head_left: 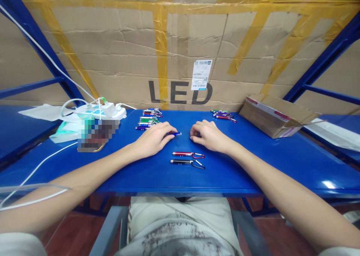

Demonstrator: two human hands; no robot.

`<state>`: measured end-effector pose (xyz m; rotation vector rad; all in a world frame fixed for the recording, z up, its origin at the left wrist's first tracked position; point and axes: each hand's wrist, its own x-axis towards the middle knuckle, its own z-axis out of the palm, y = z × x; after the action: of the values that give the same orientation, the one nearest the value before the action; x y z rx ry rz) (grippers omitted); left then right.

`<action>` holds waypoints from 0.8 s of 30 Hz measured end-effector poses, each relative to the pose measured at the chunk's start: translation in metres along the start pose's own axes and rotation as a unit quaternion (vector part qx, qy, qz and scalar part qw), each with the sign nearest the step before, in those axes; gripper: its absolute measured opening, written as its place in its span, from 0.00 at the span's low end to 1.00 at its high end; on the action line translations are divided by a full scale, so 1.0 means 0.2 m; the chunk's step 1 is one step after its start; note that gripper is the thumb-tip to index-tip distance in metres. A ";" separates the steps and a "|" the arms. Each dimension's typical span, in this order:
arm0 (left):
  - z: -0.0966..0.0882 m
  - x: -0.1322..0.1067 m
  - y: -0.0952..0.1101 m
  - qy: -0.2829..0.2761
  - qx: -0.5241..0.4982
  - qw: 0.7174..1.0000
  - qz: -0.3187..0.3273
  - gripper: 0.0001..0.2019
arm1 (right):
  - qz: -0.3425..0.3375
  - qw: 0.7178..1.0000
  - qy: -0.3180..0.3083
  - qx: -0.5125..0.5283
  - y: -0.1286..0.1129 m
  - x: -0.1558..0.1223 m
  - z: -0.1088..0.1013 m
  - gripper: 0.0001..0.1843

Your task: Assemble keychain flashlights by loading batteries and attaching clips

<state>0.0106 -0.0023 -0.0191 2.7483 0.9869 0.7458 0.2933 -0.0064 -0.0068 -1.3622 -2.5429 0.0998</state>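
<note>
Between the thumb and fingers of my left hand [152,139] is a small blue keychain flashlight [177,134]; its silver end points right and the rest is hidden. My right hand [210,136] is closed, its fingers curled above the table, and whatever it may hold is hidden. Below and between the hands lie a red keychain flashlight [182,154] and a black keychain flashlight [181,162], side by side, their carabiner clips to the right. Beyond my left hand is a row of several coloured keychain flashlights [147,120]. A smaller group of keychain flashlights [221,115] lies past my right hand.
An open cardboard box [270,115] stands at the back right of the blue table [157,181]. At the left are a white power strip [119,113], cables and a blurred-out item [98,136]. A large carton marked LED [126,61] forms the back wall.
</note>
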 end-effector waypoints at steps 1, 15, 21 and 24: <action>0.00 0.00 0.00 0.003 -0.001 1.000 0.000 0.14 | 0.009 1.000 0.001 0.001 -0.01 0.00 0.00 0.04; -0.01 0.00 0.01 0.004 -0.010 1.000 0.006 0.13 | 0.082 0.988 0.050 0.121 -0.04 -0.01 -0.02 0.03; -0.02 -0.01 0.02 0.015 -0.029 0.999 0.008 0.13 | 0.064 0.983 0.061 0.162 -0.05 -0.02 -0.02 0.02; -0.02 -0.01 0.03 0.020 -0.041 0.999 0.004 0.13 | 0.041 0.980 0.069 0.181 -0.05 -0.02 -0.01 0.02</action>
<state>0.0105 -0.0082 -0.0143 2.6794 0.9308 0.8270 0.2885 -0.0148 -0.0037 -1.2780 -2.2190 0.4438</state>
